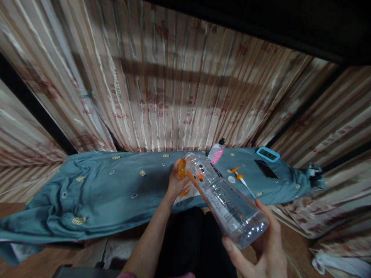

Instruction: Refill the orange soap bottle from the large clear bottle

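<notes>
A large clear plastic bottle (228, 200) with orange markings is tilted in front of me, its neck up and to the left. The fingers of my right hand (266, 243) are wrapped round its base. My left hand (174, 183) is closed on a small translucent orange container (182, 168), which is close beside the bottle's mouth; whether they touch I cannot tell. Below my left hand lies a white cloth or paper (189, 193) with an orange print, partly hidden. An orange-headed pump (239, 177) with a long tube lies right of the bottle, near a round white disc (231, 179).
A clear pump bottle (216, 153) with a pink label and black top stands at the table's back. Further right lie a blue-framed digital clock (268, 154) and a black phone (266, 169). A green patterned cloth (107, 185) covers the table; curtains (162, 96) hang behind.
</notes>
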{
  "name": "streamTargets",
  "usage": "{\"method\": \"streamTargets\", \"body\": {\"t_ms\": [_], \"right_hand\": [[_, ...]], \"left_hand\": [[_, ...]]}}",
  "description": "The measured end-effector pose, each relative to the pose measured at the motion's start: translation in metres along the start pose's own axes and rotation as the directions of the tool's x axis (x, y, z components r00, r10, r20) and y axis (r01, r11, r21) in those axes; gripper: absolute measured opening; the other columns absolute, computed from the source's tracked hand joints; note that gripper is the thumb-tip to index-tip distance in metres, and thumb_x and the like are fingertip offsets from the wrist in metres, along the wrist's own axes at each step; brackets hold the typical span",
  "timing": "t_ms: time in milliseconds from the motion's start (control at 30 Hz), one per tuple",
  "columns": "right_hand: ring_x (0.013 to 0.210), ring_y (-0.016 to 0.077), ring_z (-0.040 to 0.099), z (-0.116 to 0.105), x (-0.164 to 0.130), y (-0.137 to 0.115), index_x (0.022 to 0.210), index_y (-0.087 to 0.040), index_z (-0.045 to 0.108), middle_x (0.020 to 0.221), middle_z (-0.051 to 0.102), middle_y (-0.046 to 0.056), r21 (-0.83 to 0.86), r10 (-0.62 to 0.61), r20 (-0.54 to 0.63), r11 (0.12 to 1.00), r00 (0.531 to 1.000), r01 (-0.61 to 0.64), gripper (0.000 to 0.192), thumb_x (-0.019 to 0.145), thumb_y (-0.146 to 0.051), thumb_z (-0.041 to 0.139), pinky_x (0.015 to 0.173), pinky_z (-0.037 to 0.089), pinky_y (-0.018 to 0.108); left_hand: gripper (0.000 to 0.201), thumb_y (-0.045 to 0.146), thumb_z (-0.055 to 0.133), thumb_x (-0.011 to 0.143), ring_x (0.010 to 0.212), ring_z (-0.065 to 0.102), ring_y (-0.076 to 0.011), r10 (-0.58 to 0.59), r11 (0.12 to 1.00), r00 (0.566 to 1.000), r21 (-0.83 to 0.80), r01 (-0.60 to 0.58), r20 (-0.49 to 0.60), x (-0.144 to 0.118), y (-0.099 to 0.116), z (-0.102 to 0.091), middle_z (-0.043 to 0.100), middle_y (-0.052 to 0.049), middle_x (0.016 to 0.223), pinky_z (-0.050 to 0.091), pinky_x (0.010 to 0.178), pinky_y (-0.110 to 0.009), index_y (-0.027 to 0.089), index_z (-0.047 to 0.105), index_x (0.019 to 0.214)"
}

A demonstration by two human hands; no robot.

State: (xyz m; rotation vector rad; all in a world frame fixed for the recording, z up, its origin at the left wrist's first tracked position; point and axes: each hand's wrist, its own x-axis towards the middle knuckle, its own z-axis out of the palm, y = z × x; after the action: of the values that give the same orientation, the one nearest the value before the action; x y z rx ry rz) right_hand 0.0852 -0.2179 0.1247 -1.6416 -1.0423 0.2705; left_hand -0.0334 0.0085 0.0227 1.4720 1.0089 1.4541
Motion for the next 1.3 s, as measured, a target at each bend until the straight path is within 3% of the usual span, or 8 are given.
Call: {"method": "streamTargets", "body": {"t_ms": [533,1033,1300], "right_hand": [[0.128,0.0353,0.051,-0.0001,-0.0004,0.0002,0.147,-0.022,0.032,0.145,0.045,0.016,-0.008,-0.001,0.008,1.000,1.000,0.002,0.096,0.069,-0.059,0.073,0.070,0.057,0.031],[0.128,0.0349,0.051,0.0000,-0.0011,-0.0028,0.147,-0.023,0.032,0.146,0.043,0.015,0.018,0.026,0.009,0.999,1.000,-0.026,0.094,0.069,-0.055,0.074,0.064,0.055,0.028],[0.129,0.0342,0.050,0.0006,-0.0012,-0.0043,0.147,-0.023,0.032,0.146,0.045,0.015,0.021,0.033,0.005,0.999,0.999,-0.033,0.097,0.067,-0.059,0.074,0.069,0.056,0.030]], "left_hand": [[0.067,0.029,0.075,0.065,0.107,0.065,-0.0220,0.000,1.000,1.000,-0.008,0.000,0.000,0.0001,-0.0046,0.0002,0.064,-0.006,0.120,0.052,0.096,-0.037,0.021,0.047,0.126],[0.066,0.027,0.074,0.064,0.096,0.066,-0.0208,-0.012,1.000,1.000,-0.014,0.013,0.010,0.0008,-0.0005,-0.0004,0.066,-0.005,0.110,0.054,0.089,-0.037,0.020,0.048,0.123],[0.065,0.028,0.075,0.065,0.095,0.066,-0.0200,0.003,1.000,1.000,-0.015,-0.003,-0.003,0.0002,-0.0016,-0.0006,0.067,-0.004,0.109,0.054,0.088,-0.035,0.021,0.048,0.123]]}}
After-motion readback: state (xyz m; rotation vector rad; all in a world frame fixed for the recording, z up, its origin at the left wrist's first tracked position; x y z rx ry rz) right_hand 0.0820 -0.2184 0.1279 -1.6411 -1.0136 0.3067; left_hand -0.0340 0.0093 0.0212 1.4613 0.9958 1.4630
